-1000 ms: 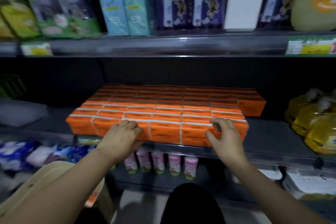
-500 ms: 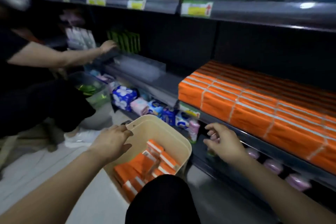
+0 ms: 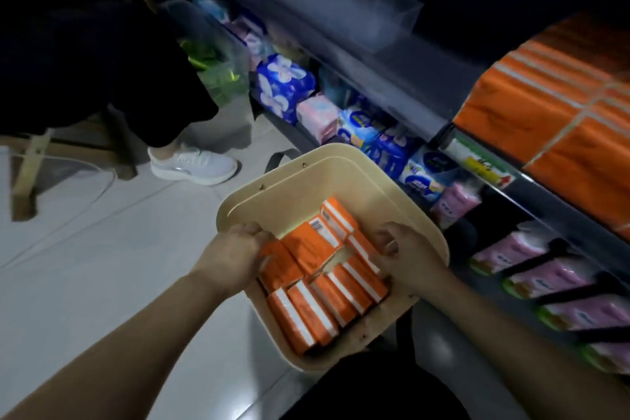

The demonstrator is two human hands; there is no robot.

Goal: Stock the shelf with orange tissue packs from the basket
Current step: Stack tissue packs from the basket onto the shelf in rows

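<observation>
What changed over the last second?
Both hands left the shelved stack and dropped into the basket. The left hand and right hand now grip the loose orange tissue packs from either side. Unchanged: the stack and the basket's place. No pack is lifted out yet.

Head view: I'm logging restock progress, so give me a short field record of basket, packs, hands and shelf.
basket: beige, on the floor beside the shelving
orange tissue packs: many inside, jumbled
left hand: in basket, fingers curled on the packs' left side
right hand: in basket, fingers curled on their right side
shelf stack: orange packs in rows, upper right
white shoe: another person's, on floor
</observation>
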